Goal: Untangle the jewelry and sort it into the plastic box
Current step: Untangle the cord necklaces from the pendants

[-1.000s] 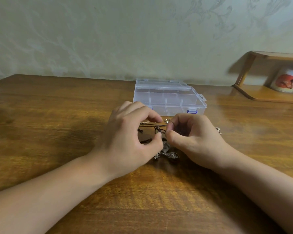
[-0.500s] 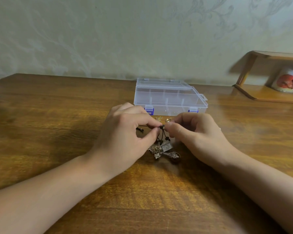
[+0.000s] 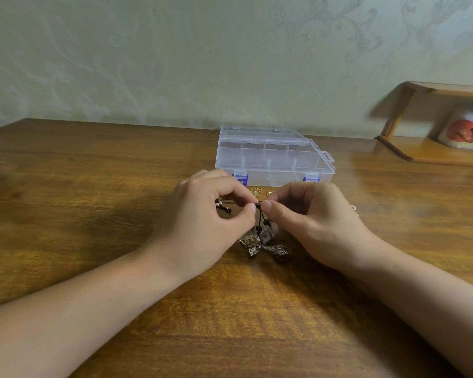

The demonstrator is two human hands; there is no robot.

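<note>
Left hand (image 3: 202,219): it is raised a little above the table, fingers curled; thumb and forefinger pinch the dark cord (image 3: 260,214) at the middle, just in front of the box.
Right hand (image 3: 314,222): it faces the left hand, fingers curled also; thumb and forefinger pinch the same cord, the tips of both hands almost touching.
Dark cord: a thin brown-black string with small dark beads; it hangs down from the pinch point between the two hands to the pile below. One end with a small dark clasp (image 3: 224,208) lies on the table behind the left hand's fingers.
Jewelry pile (image 3: 262,245): tangled silver-coloured chains and pendants on the table, directly under and slightly nearer than the fingertips, between the two wrists. One star-shaped pendant (image 3: 253,251) is at its near edge. I cannot tell how many pieces are in it.
Gold pieces (image 3: 257,190): some small gold-coloured items lie on the table between the hands and the box front; too small to name.
Plastic box (image 3: 273,159): transparent, with dividers and blue latches (image 3: 241,178), lid closed, standing on the table just behind the hands.
Table (image 3: 93,200): brown wood with strong grain.
Shelf (image 3: 434,148): a wooden stand at the far right, near the wall, with a white cup (image 3: 464,130) having a red picture.
</note>
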